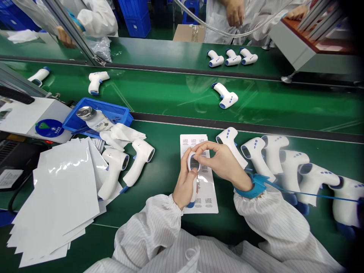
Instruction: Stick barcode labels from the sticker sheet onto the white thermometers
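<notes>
My left hand [184, 184] grips a white infrared thermometer [193, 163] by its body, holding it upright above a printed leaflet [209, 197]. My right hand [218, 159] pinches the thermometer's head between thumb and fingers, and a blue wrist strap [251, 188] circles that wrist. Several white thermometers [273, 155] lie in an overlapping row on the green belt to my right. Two more white thermometers [113, 173] lie to my left, beside a loose stack of glossy white sheets [62, 193].
A blue tray [119, 113] holds a metal-capped bottle [95, 122] and white cloth at left. Beyond a dark rail, more thermometers lie on green belts. Co-workers in white suits stand across the line, near blue crates and a grey machine housing [301, 45].
</notes>
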`<action>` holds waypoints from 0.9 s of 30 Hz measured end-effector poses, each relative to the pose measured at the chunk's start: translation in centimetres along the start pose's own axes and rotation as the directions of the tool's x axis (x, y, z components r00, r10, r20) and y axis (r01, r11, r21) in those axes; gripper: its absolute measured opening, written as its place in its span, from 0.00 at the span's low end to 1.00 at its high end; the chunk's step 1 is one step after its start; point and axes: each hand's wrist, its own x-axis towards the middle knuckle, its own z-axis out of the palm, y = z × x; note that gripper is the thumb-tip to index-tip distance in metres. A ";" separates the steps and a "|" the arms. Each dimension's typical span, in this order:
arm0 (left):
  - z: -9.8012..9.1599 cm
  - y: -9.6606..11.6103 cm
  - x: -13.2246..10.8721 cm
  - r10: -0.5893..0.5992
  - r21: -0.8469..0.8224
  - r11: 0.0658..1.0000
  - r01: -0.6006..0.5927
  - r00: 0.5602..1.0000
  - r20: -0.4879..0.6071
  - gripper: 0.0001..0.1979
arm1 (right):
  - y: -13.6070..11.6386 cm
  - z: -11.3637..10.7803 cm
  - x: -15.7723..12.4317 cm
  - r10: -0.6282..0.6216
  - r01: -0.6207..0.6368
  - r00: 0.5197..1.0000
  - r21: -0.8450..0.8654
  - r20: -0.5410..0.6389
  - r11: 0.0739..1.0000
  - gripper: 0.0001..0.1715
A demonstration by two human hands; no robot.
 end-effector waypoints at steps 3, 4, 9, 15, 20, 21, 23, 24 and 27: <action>-0.2 -0.1 0.0 -0.009 0.011 1.000 0.008 1.000 0.003 0.31 | 0.2 0.1 -0.1 -0.019 0.019 1.000 0.003 -0.006 1.000 0.04; -0.2 -0.1 0.0 -0.009 0.015 1.000 0.009 1.000 0.015 0.31 | 0.3 0.1 -0.2 -0.025 0.025 1.000 0.008 -0.008 1.000 0.02; -0.5 -0.1 0.1 0.073 0.003 0.997 -0.074 0.996 0.047 0.34 | 1.4 0.5 -0.2 -0.154 0.158 0.981 -0.020 0.116 0.987 0.20; -0.4 0.1 -0.3 0.083 -0.056 0.995 -0.082 0.996 0.011 0.43 | 2.3 1.9 -0.8 -0.042 0.056 0.979 0.065 -0.198 0.996 0.12; -0.8 2.0 0.4 0.168 -0.319 0.924 -0.210 0.974 -0.152 0.41 | 0.5 2.6 -2.1 0.124 -0.122 0.963 -0.023 0.238 0.992 0.13; -0.9 2.4 0.7 0.171 -0.340 0.917 -0.207 0.976 -0.134 0.41 | 0.1 2.8 -1.4 0.133 -0.109 0.946 -0.096 0.296 0.989 0.11; -1.0 2.7 1.4 0.143 -0.330 0.928 -0.171 0.984 -0.108 0.40 | -0.6 3.1 1.7 0.139 -0.076 0.960 -0.250 0.244 0.965 0.10; -1.0 2.6 1.8 0.122 -0.301 0.941 -0.154 0.985 -0.124 0.40 | -0.9 3.1 3.9 0.135 -0.073 0.976 -0.322 0.173 0.944 0.11; -1.5 1.3 2.9 0.136 -0.133 0.978 -0.163 0.971 -0.195 0.41 | -2.1 2.1 11.6 0.103 -0.106 0.994 -0.436 -0.032 0.894 0.21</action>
